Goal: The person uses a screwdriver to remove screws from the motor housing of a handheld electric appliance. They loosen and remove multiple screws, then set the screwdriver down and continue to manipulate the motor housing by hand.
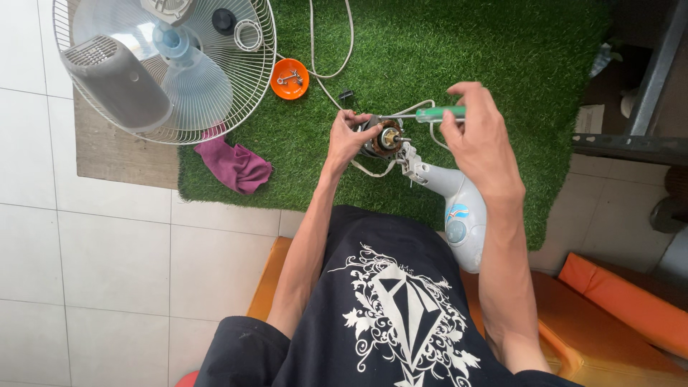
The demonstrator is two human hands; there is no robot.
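Round wire fan guard (236,107) lying at far left on the green artificial-grass mat (466,43), small orange plastic dish (290,77) just right of it, crumpled purple cloth (235,165) before it, bare copper-wound fan motor (383,137) right of the cloth

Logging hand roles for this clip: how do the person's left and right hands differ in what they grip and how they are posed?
The left hand wraps the fan motor, low and close to the grass mat. The right hand pinches a green-handled screwdriver, held level, its shaft pointing at the motor. The right sits higher. Both are bare and closed.
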